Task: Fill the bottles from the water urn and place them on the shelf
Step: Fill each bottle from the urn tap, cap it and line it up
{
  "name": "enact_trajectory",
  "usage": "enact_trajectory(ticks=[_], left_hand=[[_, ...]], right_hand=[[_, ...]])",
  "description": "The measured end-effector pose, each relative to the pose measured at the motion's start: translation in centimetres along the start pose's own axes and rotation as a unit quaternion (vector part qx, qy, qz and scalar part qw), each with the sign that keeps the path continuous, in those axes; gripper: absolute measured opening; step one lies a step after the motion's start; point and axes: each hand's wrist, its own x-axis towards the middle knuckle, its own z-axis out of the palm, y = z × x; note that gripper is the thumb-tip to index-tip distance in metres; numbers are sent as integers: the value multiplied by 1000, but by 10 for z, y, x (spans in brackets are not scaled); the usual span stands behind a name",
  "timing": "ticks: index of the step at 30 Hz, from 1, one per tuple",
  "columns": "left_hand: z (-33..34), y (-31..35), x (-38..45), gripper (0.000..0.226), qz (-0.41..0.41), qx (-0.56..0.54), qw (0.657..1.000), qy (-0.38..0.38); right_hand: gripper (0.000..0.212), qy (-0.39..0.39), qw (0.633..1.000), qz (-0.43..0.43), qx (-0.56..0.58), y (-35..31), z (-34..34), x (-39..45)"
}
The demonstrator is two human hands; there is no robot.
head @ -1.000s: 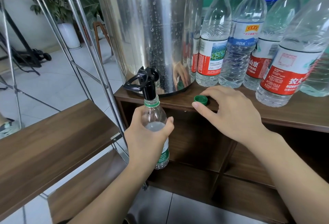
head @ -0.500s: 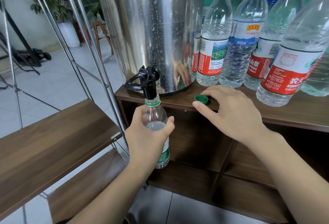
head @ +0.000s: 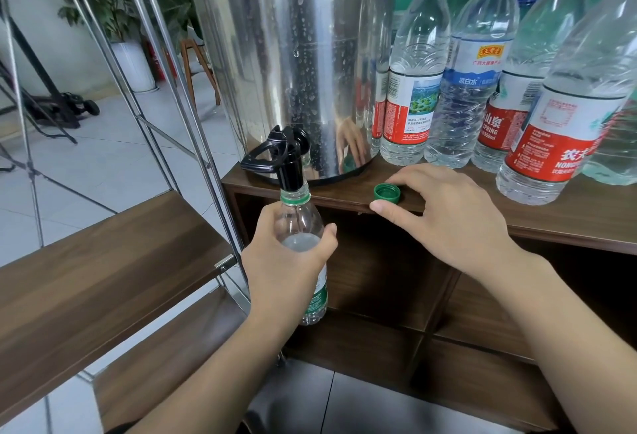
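Our left hand point(head: 286, 261) grips clear green-collared plastic bottle point(head: 299, 223) under steel urn's black tap point(head: 287, 158); right hand point(head: 444, 213), fingers relaxed, rests by green screw cap point(head: 387, 191).

Water level in the bottle point(head: 299, 227) under the black tap point(head: 289, 161) a little higher than before, hands and green cap point(head: 387, 192) not moved

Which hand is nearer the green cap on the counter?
Right. The right hand rests on the counter edge, fingers curled round the green cap. The left hand is lower, gripping the bottle under the spout.
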Motion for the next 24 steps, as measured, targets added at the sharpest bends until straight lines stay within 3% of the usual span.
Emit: enact_trajectory(ticks=[24], left_hand=[[0,0,1,38,1,6,1000,11]], right_hand=[[59,0,1000,8,5,-2,1,0]])
